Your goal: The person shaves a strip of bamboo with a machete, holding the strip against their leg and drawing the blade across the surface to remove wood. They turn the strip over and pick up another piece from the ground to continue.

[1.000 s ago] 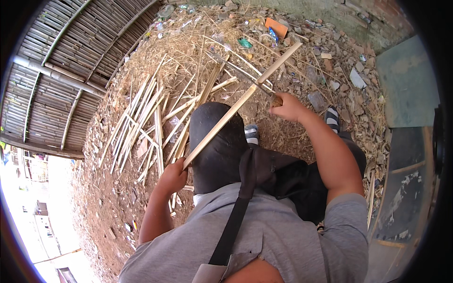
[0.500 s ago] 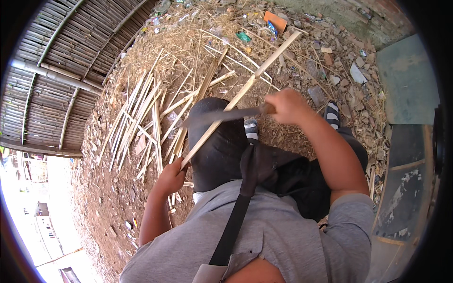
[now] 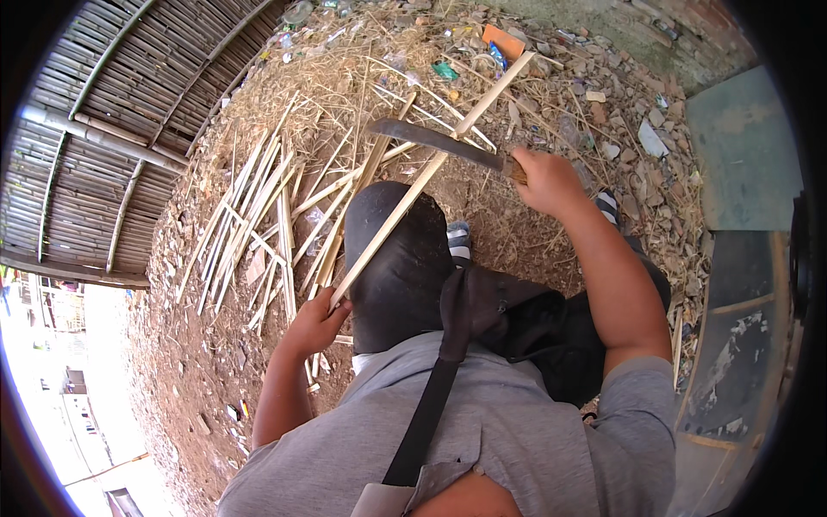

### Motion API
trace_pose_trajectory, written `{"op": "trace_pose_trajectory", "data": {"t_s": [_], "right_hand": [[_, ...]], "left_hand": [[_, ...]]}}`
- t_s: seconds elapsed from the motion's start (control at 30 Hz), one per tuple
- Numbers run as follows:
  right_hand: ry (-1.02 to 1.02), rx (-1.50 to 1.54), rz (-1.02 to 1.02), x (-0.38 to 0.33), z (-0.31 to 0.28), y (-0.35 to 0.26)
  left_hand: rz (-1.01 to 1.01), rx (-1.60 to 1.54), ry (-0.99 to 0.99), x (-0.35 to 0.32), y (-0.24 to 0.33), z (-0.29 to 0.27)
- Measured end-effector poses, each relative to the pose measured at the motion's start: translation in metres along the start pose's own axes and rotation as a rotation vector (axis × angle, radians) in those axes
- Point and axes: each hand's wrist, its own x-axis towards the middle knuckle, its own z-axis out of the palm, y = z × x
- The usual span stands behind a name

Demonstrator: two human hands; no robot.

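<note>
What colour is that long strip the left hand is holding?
The long strip is pale yellow; the head view shows it.

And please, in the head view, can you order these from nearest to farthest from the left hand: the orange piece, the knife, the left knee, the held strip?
From the left hand:
1. Strip: held in its fingers.
2. Left knee: just to its right.
3. Knife: farther ahead, in the right hand.
4. Orange piece: far ahead, on the ground.
</note>
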Motion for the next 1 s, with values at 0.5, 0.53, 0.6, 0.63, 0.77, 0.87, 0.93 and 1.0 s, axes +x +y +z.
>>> {"op": "trace_pose_trajectory", "data": {"t_s": [0.5, 0.53, 0.6, 0.63, 0.77, 0.87, 0.93, 1.0], "right_hand": [[-0.023, 0.313, 0.014, 0.001, -0.034, -0.034], [0.024, 0.361, 0.053, 0.001, -0.035, -0.031], [0.094, 0.382, 0.061, 0.002, -0.037, -0.022], [0.165, 0.406, 0.069, 0.002, -0.037, -0.018], [0.182, 0.454, 0.152, 0.003, -0.043, -0.006], [0.195, 0.468, 0.169, 0.002, -0.041, -0.002], [0.205, 0.453, 0.173, 0.001, -0.042, -0.003], [0.136, 0.386, 0.14, 0.002, -0.046, -0.008]], "left_hand": [[0.045, -0.082, 0.187, 0.005, -0.017, 0.02], [0.044, -0.083, 0.186, 0.006, -0.015, 0.02], [0.064, 0.069, 0.247, 0.006, -0.01, 0.019], [0.062, 0.069, 0.245, 0.005, -0.008, 0.019], [0.104, 0.039, 0.332, 0.004, -0.005, 0.025], [0.078, 0.059, 0.341, 0.003, -0.003, 0.025], [0.056, 0.08, 0.328, 0.003, -0.002, 0.024], [0.037, 0.107, 0.303, 0.003, -0.002, 0.023]]}}
